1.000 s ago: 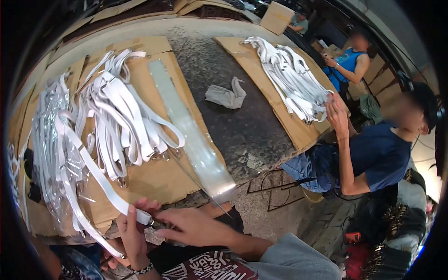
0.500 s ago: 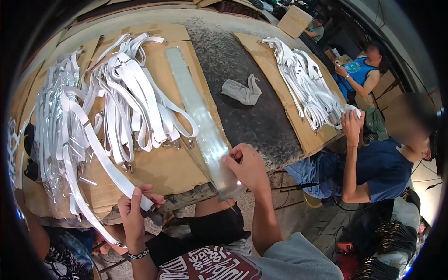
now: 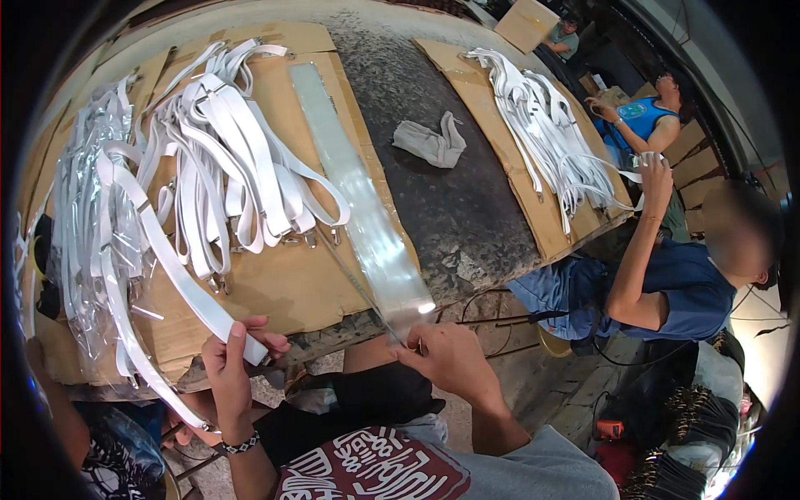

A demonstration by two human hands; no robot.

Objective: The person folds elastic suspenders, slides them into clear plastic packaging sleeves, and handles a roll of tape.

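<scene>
broadly, a dark worktable (image 3: 467, 229) carries a cardboard sheet (image 3: 275, 292), and on that lies a heap of white straps (image 3: 229, 125) with a long clear plastic strip (image 3: 367, 208) just beside it. one separate white strap (image 3: 190, 289) loops down next to the heap and past the table edge to the left hand (image 3: 237, 354), whose thumb and fingers grasp its end. the right hand (image 3: 450, 358) curls its fingers at the plastic's near end, though i cannot tell whether they pinch it.
</scene>
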